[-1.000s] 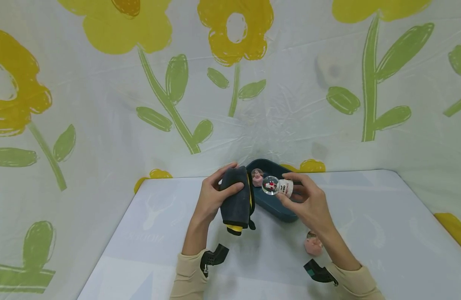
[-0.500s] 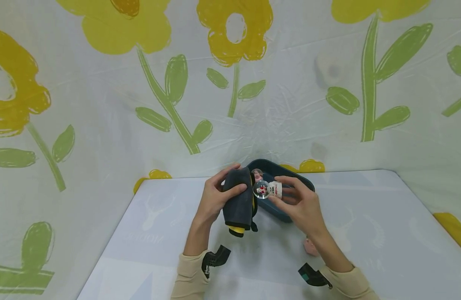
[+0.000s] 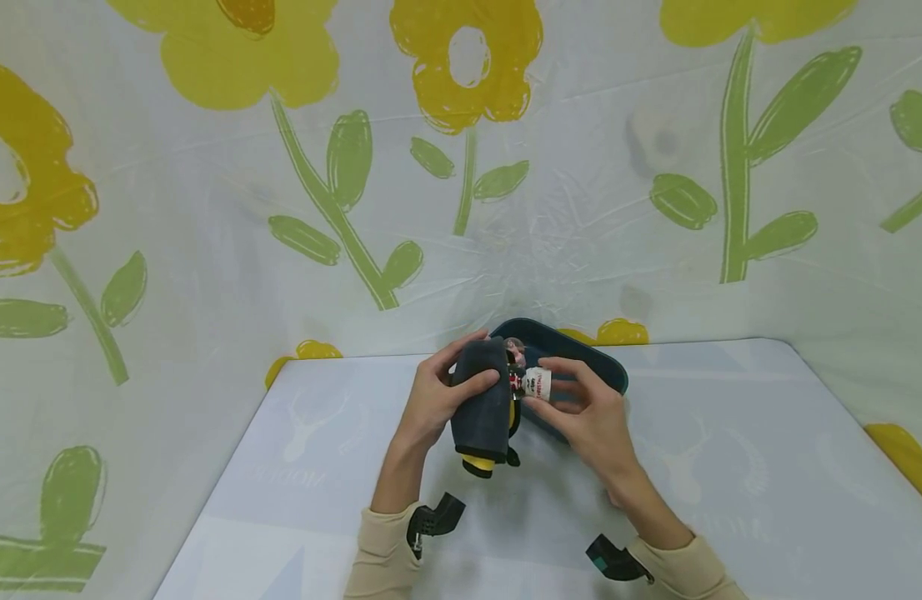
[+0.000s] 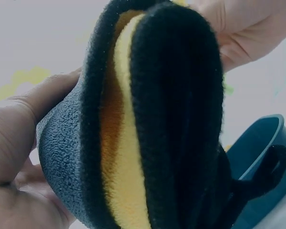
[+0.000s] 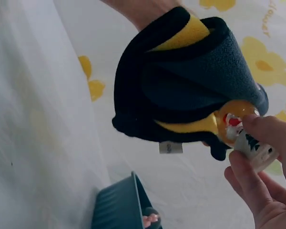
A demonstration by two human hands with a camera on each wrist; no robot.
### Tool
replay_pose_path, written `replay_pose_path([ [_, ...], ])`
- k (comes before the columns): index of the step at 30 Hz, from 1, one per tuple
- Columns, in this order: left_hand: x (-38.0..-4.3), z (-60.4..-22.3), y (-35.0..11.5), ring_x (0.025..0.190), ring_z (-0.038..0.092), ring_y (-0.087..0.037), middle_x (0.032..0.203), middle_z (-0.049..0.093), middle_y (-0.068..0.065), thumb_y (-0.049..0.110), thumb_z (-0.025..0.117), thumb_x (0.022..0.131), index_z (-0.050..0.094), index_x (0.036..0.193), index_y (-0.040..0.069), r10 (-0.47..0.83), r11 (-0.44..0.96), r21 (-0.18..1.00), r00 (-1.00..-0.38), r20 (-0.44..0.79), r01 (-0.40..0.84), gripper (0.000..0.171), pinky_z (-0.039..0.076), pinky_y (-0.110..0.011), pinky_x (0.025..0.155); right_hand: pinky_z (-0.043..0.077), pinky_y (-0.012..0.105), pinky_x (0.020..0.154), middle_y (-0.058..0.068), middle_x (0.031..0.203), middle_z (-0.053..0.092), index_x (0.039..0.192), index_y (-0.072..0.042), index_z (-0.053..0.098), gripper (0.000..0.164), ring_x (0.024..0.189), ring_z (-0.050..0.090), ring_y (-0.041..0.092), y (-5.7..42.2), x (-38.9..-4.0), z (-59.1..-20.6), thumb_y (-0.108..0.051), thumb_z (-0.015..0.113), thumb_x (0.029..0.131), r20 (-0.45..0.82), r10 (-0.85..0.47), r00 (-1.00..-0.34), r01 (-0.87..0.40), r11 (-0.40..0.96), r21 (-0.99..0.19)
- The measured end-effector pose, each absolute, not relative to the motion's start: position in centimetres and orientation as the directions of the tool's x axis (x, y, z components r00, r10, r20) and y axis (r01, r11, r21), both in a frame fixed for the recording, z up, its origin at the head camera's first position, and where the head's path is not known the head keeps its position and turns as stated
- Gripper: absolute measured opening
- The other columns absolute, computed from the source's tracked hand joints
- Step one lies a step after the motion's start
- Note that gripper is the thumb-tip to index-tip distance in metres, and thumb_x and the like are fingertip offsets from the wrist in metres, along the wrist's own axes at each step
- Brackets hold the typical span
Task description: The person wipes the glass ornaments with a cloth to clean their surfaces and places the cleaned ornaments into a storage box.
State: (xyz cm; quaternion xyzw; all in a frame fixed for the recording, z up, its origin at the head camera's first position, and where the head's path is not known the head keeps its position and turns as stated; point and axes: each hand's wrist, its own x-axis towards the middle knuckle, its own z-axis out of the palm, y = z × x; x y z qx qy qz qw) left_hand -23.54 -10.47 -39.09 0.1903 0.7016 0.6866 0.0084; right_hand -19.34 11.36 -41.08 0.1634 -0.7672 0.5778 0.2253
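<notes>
My left hand point(image 3: 438, 392) grips a folded towel point(image 3: 476, 421), dark grey outside and yellow inside, with black edging and a loop. In the left wrist view its yellow lining point(image 4: 126, 119) shows between the folds. My right hand point(image 3: 592, 417) pinches the white base of a small snow globe point(image 3: 538, 383) that lies sideways. The right wrist view shows a red-and-white figure inside the glass ball point(image 5: 232, 121), which meets the towel at its yellow opening. Part of the ball is hidden by the towel and my fingers.
Behind my hands, a dark teal tub point(image 3: 607, 367) stands near the table's back edge. A snow globe with a pink base point(image 3: 516, 352) is in it, partly covered by the towel. A flower-printed sheet point(image 3: 566, 183) hangs behind the pale table point(image 3: 318, 467).
My right hand has carried the snow globe left until its ball reaches the towel. The left hand has shifted slightly right with the towel. My right wrist now hides the pink object on the table.
</notes>
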Motion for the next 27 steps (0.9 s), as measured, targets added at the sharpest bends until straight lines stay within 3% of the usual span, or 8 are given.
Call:
replay_pose_path([
  [5,-23.55,-39.11,-10.52,0.101,0.068,-0.020,0.137,0.059,0.001,0.017,0.073,0.088,0.058,0.136,0.032,0.285,-0.006,0.969,-0.928,0.238,0.247,0.053,0.059,-0.035,0.084,0.059,0.027,0.079,0.005,0.132,0.060,0.130,-0.015,0.061,0.052,0.111,0.067,0.026,11.42,-19.21,-41.09,-0.010,0.079,0.081,0.498,-0.083,-0.863,-0.503,0.228,-0.834],
  [10,-23.53,-39.11,-10.54,0.099,0.069,-0.020,0.137,0.059,0.000,0.015,0.073,0.088,0.058,0.137,0.029,0.289,-0.022,0.971,-0.928,0.235,0.240,0.052,0.058,-0.035,0.083,0.058,0.027,0.083,0.008,0.135,0.058,0.133,-0.011,0.058,0.049,0.118,0.064,0.029,11.56,-19.35,-41.15,-0.006,0.073,0.086,0.508,-0.156,-0.847,-0.530,0.175,-0.830],
  [16,-23.45,-39.00,-10.38,0.104,0.066,-0.021,0.133,0.061,-0.004,0.016,0.073,0.088,0.058,0.136,0.029,0.303,-0.051,0.970,-0.922,0.242,0.238,0.052,0.058,-0.035,0.085,0.056,0.028,0.088,0.016,0.133,0.057,0.131,-0.010,0.057,0.052,0.124,0.060,0.016,11.63,-19.54,-41.24,0.004,0.073,0.083,0.575,-0.212,-0.790,-0.605,0.119,-0.787],
  [20,-23.40,-38.92,-10.37,0.105,0.065,-0.020,0.129,0.062,-0.008,0.016,0.073,0.088,0.059,0.136,0.026,0.307,-0.058,0.970,-0.921,0.241,0.234,0.051,0.058,-0.036,0.085,0.056,0.027,0.086,0.014,0.132,0.058,0.125,-0.012,0.062,0.053,0.123,0.059,0.009,11.81,-19.61,-41.32,0.007,0.076,0.078,0.666,-0.252,-0.702,-0.712,0.227,-0.664],
  [24,-23.32,-38.85,-10.39,0.103,0.065,-0.021,0.127,0.063,-0.011,0.016,0.072,0.089,0.058,0.137,0.024,0.312,-0.048,0.973,-0.922,0.230,0.226,0.051,0.059,-0.036,0.083,0.056,0.024,0.086,0.015,0.130,0.058,0.120,-0.012,0.065,0.057,0.121,0.060,0.017,11.94,-19.79,-41.37,0.013,0.079,0.071,0.767,-0.302,-0.567,-0.820,0.300,-0.488],
  [27,-23.24,-38.81,-10.37,0.101,0.065,-0.021,0.125,0.063,-0.010,0.017,0.072,0.089,0.058,0.137,0.026,0.312,-0.037,0.973,-0.923,0.227,0.227,0.051,0.059,-0.036,0.082,0.055,0.023,0.088,0.016,0.129,0.058,0.120,-0.010,0.065,0.062,0.121,0.060,0.020,11.99,-19.93,-41.40,0.018,0.079,0.067,0.799,-0.321,-0.509,-0.855,0.292,-0.428],
])
